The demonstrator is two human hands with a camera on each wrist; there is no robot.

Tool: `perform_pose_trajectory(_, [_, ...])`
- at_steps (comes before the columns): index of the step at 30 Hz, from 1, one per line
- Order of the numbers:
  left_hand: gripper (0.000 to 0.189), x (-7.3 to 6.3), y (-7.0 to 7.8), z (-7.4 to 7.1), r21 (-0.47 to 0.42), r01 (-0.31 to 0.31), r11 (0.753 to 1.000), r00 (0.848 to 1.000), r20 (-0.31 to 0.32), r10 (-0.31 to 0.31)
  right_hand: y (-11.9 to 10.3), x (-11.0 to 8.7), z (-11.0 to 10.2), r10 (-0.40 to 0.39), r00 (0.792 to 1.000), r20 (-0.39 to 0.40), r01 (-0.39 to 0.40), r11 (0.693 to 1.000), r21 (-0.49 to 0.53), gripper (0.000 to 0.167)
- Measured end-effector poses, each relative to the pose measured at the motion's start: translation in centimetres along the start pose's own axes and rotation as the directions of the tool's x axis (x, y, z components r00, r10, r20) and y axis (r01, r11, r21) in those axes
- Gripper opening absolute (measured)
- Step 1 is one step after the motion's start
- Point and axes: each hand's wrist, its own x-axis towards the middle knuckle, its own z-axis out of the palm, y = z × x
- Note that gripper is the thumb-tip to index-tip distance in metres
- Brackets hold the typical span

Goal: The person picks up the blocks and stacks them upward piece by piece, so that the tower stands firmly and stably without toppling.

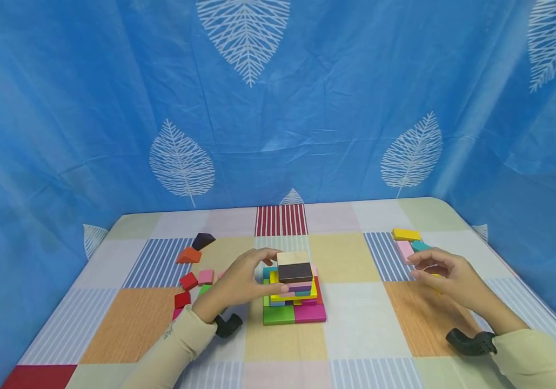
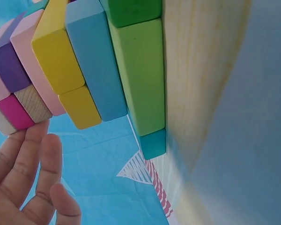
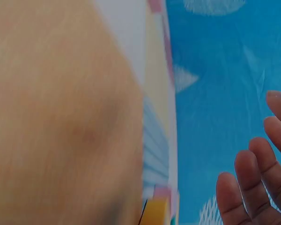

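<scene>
Standing pinched within the left grip (image 1: 245, 278), the block stack (image 1: 300, 288); right grip (image 1: 456, 276) relaxed, well apart.

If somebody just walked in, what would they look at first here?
Probably the many-coloured block tower in the middle of the table, with the left hand around it. Next might come the bright blue cloth behind, patterned with big white leaves.

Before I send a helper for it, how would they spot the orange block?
On the patchwork tablecloth, look left of the block stack. The orange block lies between the dark wedge and the red blocks; among these neighbours, it alone is orange.
</scene>
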Motion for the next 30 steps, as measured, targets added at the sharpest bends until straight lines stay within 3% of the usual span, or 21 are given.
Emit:
perform_pose_trajectory(5, [0.072, 0.0, 0.1, -0.1, -0.007, 0.009, 1.000, 1.000, -0.001, -0.009, 1.2, -0.9, -1.4, 0.090, 0.996, -0.012, -0.091, 0.985, -0.144, 0.025])
perform_pose_trajectory(8, [0.070, 0.0, 0.0, -0.1, -0.004, 0.001, 1.000, 1.000, -0.001, -0.001, 1.8, -1.3, -2.4, 0.204, 0.979, -0.004, -0.198, 0.944, -0.266, 0.030])
perform_pose_trajectory(11, [0.070, 0.0, -0.1, -0.1, 0.001, -0.004, 1.000, 1.000, -0.003, 0.004, 2.3, -1.3, -3.3, 0.329, 0.943, 0.038, -0.292, 0.881, -0.372, 0.043])
perform_pose_trajectory(14, [0.071, 0.0, -0.1, -0.1, 0.010, -0.005, 1.000, 1.000, -0.003, 0.005, 2.7, -1.2, -4.0, 0.442, 0.892, 0.099, -0.365, 0.829, -0.423, 0.057])
perform_pose_trajectory(17, [0.071, 0.0, -0.2, -0.1, 0.004, 0.001, 1.000, 1.000, 0.002, -0.001, 3.1, -1.2, -4.2, 0.513, 0.849, 0.128, -0.419, 0.800, -0.430, 0.062])
perform_pose_trajectory(19, [0.070, 0.0, -0.2, -0.1, -0.001, 0.005, 1.000, 1.000, 0.007, -0.005, 3.2, -1.1, -4.2, 0.540, 0.832, 0.127, -0.447, 0.789, -0.423, 0.059])
perform_pose_trajectory(24, [0.069, 0.0, -0.3, -0.1, -0.003, 0.010, 1.000, 1.000, 0.015, -0.010, 3.2, -1.0, -3.9, 0.556, 0.824, 0.110, -0.472, 0.781, -0.409, 0.044])
perform_pose_trajectory(30, [0.069, -0.1, -0.1, -0.1, -0.003, 0.014, 1.000, 1.000, 0.019, -0.014, 2.8, -0.8, -3.7, 0.535, 0.838, 0.108, -0.447, 0.787, -0.425, 0.034])
